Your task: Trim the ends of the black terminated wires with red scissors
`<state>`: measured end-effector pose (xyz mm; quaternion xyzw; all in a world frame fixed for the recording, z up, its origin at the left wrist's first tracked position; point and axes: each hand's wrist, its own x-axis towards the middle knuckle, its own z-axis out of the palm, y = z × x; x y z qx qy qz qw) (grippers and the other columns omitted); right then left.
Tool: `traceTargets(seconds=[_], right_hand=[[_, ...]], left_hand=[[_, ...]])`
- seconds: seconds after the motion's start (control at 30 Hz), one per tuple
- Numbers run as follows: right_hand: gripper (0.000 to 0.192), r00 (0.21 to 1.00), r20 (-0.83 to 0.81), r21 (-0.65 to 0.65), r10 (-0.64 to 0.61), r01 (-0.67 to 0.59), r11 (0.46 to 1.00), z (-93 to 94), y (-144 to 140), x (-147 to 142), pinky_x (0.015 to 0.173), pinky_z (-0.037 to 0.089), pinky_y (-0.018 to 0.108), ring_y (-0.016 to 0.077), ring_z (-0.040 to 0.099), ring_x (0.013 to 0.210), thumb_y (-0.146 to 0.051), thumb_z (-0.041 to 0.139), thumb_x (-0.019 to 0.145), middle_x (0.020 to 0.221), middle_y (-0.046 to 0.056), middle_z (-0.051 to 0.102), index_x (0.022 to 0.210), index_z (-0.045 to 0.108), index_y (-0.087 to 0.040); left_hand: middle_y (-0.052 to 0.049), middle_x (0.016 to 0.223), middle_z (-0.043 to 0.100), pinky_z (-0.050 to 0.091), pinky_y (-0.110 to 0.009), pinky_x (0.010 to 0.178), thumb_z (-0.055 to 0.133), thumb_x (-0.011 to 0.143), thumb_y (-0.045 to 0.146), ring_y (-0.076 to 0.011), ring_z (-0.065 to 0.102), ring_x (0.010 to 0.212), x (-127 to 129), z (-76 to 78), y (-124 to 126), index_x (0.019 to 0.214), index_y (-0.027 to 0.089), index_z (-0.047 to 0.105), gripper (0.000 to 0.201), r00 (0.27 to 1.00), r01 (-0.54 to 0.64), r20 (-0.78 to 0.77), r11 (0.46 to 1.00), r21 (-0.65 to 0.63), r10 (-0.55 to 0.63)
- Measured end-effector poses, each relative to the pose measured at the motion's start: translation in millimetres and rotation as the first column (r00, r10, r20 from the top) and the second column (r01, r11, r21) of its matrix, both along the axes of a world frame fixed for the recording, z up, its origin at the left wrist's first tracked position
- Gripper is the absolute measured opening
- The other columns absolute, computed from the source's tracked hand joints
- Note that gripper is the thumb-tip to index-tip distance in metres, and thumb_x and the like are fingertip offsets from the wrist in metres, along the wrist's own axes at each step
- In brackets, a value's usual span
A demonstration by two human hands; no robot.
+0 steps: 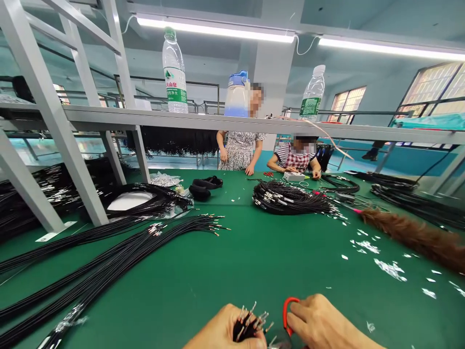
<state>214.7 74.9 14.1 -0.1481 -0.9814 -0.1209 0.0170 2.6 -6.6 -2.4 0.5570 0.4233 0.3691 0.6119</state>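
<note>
My left hand [221, 329] is closed round a bundle of black cables [244, 328] whose stripped, pale wire ends stick up out of the grip. Just to the right, my right hand [319, 320] has its fingers in the red handle of a pair of scissors [286, 312]. The blades, blurred and partly cut off by the lower edge, lie close to the bundle. Whether they touch the cables I cannot tell. More long black cables [119, 264] with bare copper-coloured ends stretch across the left of the green table [203, 271].
A coiled cable bundle [286, 196] lies mid-table. White scraps [390, 269] and a brown fluffy duster [410, 230] are on the right. A metal shelf [203, 120] with bottles crosses above, its post [54, 121] standing at left. Two people [241, 148] are across the table.
</note>
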Motion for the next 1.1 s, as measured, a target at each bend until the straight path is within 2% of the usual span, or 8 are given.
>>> traceTargets(seconds=[0.13, 0.27, 0.4, 0.53, 0.67, 0.83, 1.1], right_hand=[[0.012, 0.998, 0.028, 0.017, 0.048, -0.048, 0.999, 4.6, -1.0, 0.6, 0.045, 0.029, 0.03, 0.0157, 0.054, 0.049, -0.015, 0.056, 0.063, 0.062, -0.004, 0.061, 0.067, 0.049, -0.023], [0.011, 0.995, 0.055, -0.009, 0.086, -0.086, 0.996, 8.8, -1.4, -1.1, 0.044, 0.027, 0.031, 0.0159, 0.054, 0.047, -0.011, 0.05, 0.067, 0.061, -0.002, 0.06, 0.068, 0.05, -0.022], [0.012, 0.991, 0.11, -0.041, 0.072, -0.068, 0.997, 11.4, -1.3, -2.9, 0.043, 0.027, 0.032, 0.0173, 0.057, 0.049, -0.012, 0.05, 0.063, 0.065, -0.001, 0.062, 0.069, 0.051, -0.022], [0.013, 0.985, 0.157, -0.067, 0.068, -0.058, 0.996, 15.4, -4.3, -4.7, 0.042, 0.025, 0.031, 0.0157, 0.056, 0.046, -0.011, 0.047, 0.068, 0.063, -0.003, 0.061, 0.068, 0.05, -0.023], [0.015, 0.992, 0.112, -0.054, 0.05, -0.044, 0.998, 18.9, -8.4, -6.0, 0.045, 0.028, 0.03, 0.0157, 0.056, 0.049, -0.008, 0.046, 0.068, 0.065, -0.002, 0.062, 0.069, 0.05, -0.023], [0.014, 0.991, 0.046, -0.002, 0.126, -0.126, 0.992, 11.5, -8.1, -4.3, 0.043, 0.028, 0.03, 0.0146, 0.054, 0.046, -0.01, 0.045, 0.071, 0.059, -0.003, 0.061, 0.066, 0.048, -0.022], [0.01, 0.992, -0.047, 0.1, 0.115, -0.11, 0.989, -8.7, -5.0, 4.4, 0.042, 0.031, 0.031, 0.0148, 0.053, 0.043, -0.015, 0.049, 0.071, 0.057, -0.003, 0.06, 0.065, 0.048, -0.023]], left_hand=[[0.006, 0.051, 0.034, 0.019, -0.023, 0.046, 0.062, 0.07, 0.049, -0.0065, 0.027, 0.049, 0.7, 2.8, -4.0, 0.056, 0.017, 0.05, 0.037, 0.999, -0.02, 0.027, 0.999, -0.049, 0.022], [0.007, 0.05, 0.031, 0.018, -0.023, 0.045, 0.061, 0.072, 0.043, -0.0062, 0.025, 0.048, 1.0, 4.7, -6.0, 0.056, 0.017, 0.05, 0.032, 1.0, 0.004, 0.031, 1.0, -0.031, -0.003], [0.007, 0.051, 0.032, 0.018, -0.024, 0.045, 0.059, 0.073, 0.036, -0.0066, 0.025, 0.049, 1.4, 3.7, -8.2, 0.056, 0.017, 0.049, 0.027, 0.999, -0.026, 0.035, 0.998, -0.053, 0.028], [0.007, 0.052, 0.035, 0.019, -0.023, 0.047, 0.062, 0.071, 0.032, -0.0066, 0.027, 0.051, 2.1, 1.8, -10.4, 0.059, 0.017, 0.053, 0.021, 0.998, -0.063, 0.023, 0.993, -0.095, 0.065], [0.007, 0.051, 0.033, 0.018, -0.023, 0.046, 0.06, 0.072, 0.033, -0.0067, 0.027, 0.049, 2.0, -0.4, -11.0, 0.057, 0.017, 0.05, 0.024, 0.999, -0.018, 0.04, 0.996, -0.083, 0.022], [0.007, 0.054, 0.036, 0.02, -0.022, 0.047, 0.063, 0.069, 0.032, -0.0071, 0.029, 0.052, 1.5, -0.1, -11.9, 0.059, 0.018, 0.052, 0.02, 0.996, -0.081, 0.026, 0.989, -0.123, 0.085], [0.007, 0.05, 0.029, 0.016, -0.023, 0.042, 0.056, 0.073, 0.026, -0.0059, 0.023, 0.047, 2.2, 13.5, -11.4, 0.054, 0.018, 0.045, 0.024, 0.999, -0.008, 0.05, 0.999, -0.052, 0.011]])
